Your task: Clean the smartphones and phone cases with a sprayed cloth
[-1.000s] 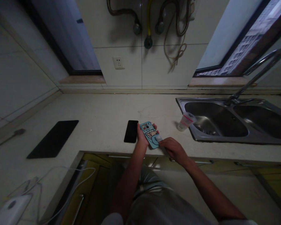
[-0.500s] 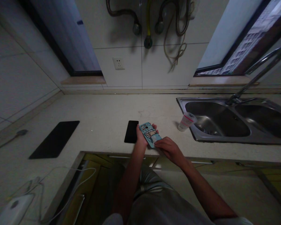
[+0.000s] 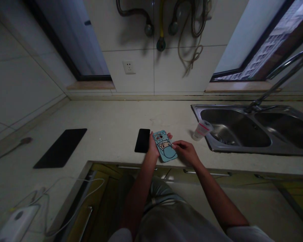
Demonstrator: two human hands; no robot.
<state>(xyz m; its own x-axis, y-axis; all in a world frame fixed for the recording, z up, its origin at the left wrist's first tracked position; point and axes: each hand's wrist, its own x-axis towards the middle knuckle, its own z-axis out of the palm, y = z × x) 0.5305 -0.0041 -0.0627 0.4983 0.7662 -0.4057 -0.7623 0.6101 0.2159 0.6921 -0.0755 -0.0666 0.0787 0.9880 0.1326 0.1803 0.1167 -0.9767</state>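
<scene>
A light-blue phone case (image 3: 168, 153) with a cartoon figure on it lies across my left hand (image 3: 153, 146), whose fingers wrap round its edges from beneath. Whether a phone sits inside the case I cannot tell. My right hand (image 3: 185, 152) is at the case's right edge, with thumb and forefinger pinched together; anything between them is too small to make out. Just left of my left hand, a black phone (image 3: 142, 140) lies flat on the counter, its dark face up.
A clear plastic cup (image 3: 201, 130) with a red band stands beside the double steel sink (image 3: 234, 149). At left lie a black mat-like sheet (image 3: 60, 148) and a white device (image 3: 17, 222) with cables. The pale counter's (image 3: 111, 124) front edge runs above yellow-green cabinets.
My right hand has moved from the case's lower part up to its right edge, uncovering more of the cartoon. The case has turned slightly in my left hand. The view shifted a little.
</scene>
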